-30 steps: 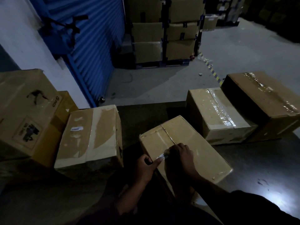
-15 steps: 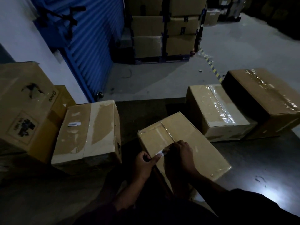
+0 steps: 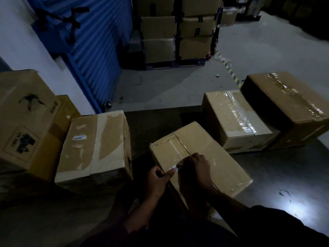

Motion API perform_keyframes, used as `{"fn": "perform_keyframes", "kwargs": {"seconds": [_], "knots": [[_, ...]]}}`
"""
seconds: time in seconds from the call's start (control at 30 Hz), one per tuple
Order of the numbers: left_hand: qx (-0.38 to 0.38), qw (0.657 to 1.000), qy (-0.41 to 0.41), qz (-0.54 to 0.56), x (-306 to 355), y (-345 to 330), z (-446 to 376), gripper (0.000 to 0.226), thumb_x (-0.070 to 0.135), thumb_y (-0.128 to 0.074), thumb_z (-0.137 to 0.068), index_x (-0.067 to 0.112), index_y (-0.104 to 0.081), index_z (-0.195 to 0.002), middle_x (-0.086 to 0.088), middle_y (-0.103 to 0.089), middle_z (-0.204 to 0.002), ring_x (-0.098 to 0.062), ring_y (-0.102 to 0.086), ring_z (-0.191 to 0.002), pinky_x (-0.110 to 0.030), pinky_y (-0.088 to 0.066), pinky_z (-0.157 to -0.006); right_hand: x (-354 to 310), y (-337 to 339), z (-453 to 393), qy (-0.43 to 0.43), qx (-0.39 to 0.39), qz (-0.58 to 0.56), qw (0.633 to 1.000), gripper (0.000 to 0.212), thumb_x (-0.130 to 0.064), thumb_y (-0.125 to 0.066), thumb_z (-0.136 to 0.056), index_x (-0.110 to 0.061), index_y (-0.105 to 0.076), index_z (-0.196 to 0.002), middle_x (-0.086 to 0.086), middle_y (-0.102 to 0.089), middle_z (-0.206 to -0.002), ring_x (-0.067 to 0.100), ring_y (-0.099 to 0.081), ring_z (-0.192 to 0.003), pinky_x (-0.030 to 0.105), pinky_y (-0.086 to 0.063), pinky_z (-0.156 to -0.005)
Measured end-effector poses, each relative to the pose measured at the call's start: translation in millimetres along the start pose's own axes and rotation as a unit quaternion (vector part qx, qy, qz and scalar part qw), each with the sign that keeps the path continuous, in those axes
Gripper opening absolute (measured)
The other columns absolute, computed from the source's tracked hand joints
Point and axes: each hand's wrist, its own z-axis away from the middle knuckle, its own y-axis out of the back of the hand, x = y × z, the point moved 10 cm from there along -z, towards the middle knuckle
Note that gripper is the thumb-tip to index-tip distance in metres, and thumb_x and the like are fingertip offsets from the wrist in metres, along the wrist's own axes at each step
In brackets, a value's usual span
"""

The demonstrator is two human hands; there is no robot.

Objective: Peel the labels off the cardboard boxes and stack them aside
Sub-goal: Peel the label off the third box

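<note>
both hands meet on the nearest cardboard box (image 3: 210, 154): the left hand (image 3: 157, 180) and right hand (image 3: 195, 168) each pinch a small white label (image 3: 175, 167) between them.

One head camera only — it looks forward and down from above, close to the left hand (image 3: 157, 181) and right hand (image 3: 196, 171); beyond the hands the view reaches far across the floor (image 3: 267, 56).
</note>
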Motion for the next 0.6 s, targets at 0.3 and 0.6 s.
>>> {"fn": "perform_keyframes", "kwargs": {"seconds": [0.3,0.6], "knots": [[-0.025,1.0,0.001,0.01,2,-3,3,0.042,0.049,-0.08,-0.075,0.02,-0.05,-0.071,0.003,-0.056,-0.069,-0.014,-0.052,-0.065,-0.03,-0.039,-0.061,-1,10,5,0.007,0.012,-0.068,0.998,0.016,-0.034,-0.073,-0.08,-0.031,-0.073,-0.096,-0.005,-0.068,-0.096,0.018,-0.06,-0.091,0.04,-0.047,-0.083],[-0.078,0.995,0.014,0.065,-3,-8,10,0.034,0.05,-0.068,-0.083,0.018,-0.057,-0.084,0.003,-0.062,-0.083,-0.01,-0.058,-0.077,-0.026,-0.041,-0.066,4,-4,0,-0.016,-0.044,-0.017,0.999,0.016,-0.027,-0.067,-0.087,-0.02,-0.07,-0.101,0.003,-0.061,-0.104,0.025,-0.051,-0.102,0.034,-0.031,-0.079]]}}
